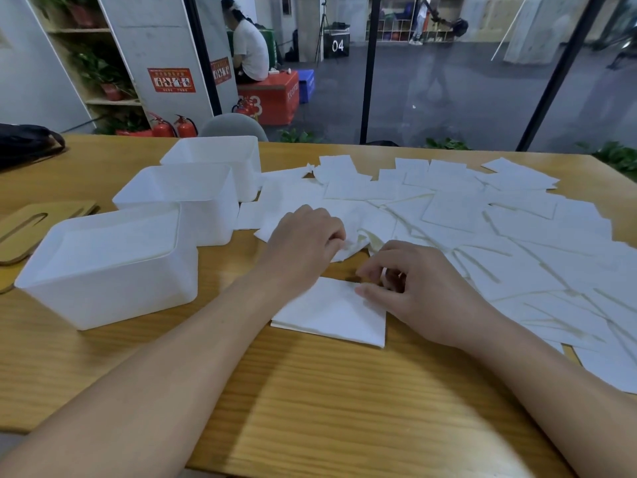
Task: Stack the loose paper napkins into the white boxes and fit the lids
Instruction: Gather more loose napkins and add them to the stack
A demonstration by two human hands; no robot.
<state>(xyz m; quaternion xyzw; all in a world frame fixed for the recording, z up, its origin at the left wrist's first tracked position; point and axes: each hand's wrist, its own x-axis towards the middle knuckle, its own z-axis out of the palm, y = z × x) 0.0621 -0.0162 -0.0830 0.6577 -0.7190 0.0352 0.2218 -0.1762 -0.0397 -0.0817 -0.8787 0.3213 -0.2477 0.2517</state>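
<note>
A crumpled napkin [351, 241] is gripped by the curled left hand [303, 243]; the near napkin stack [331, 310] is pinched at its far corner by the right hand [417, 291].

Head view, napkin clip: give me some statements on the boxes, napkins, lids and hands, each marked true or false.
1. Three white boxes stand in a row on the left of the table. True.
2. The lids are fitted on the boxes. False: all three boxes are open, and the wooden lids lie flat to their left.
3. A small neat stack of napkins lies in front of the hands. True.
4. The left hand rests inside the nearest box. False: it is on the loose napkins, gripping a crumpled one.
5. The right hand touches the stack's far right corner. True.
</note>
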